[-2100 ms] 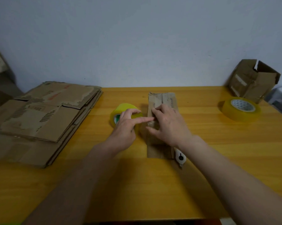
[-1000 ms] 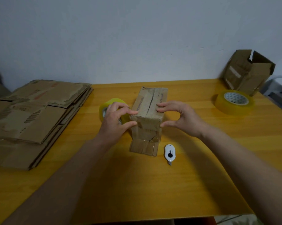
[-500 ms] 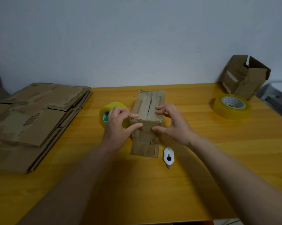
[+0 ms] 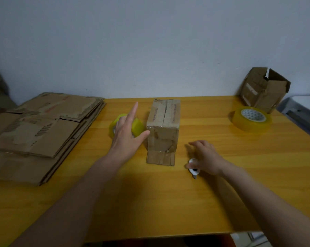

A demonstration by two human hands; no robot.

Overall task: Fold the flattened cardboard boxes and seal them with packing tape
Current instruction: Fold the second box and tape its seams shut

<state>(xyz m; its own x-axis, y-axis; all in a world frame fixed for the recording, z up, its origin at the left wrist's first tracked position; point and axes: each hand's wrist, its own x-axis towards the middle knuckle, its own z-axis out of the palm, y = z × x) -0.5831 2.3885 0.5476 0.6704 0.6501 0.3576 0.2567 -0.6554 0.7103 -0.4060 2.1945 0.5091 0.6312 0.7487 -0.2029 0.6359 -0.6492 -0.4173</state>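
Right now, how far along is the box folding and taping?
Done: one folded box sits at the back right. In hand: the middle box stands folded, flaps closed. The left hand reaches over the yellow tape roll; the right hand touches the white cutter. Left: the flat cardboard stack.

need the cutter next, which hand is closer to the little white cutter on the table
Right. The right hand rests on the white cutter, fingers curled over it. The left hand is open above the yellow tape roll, across the folded box.
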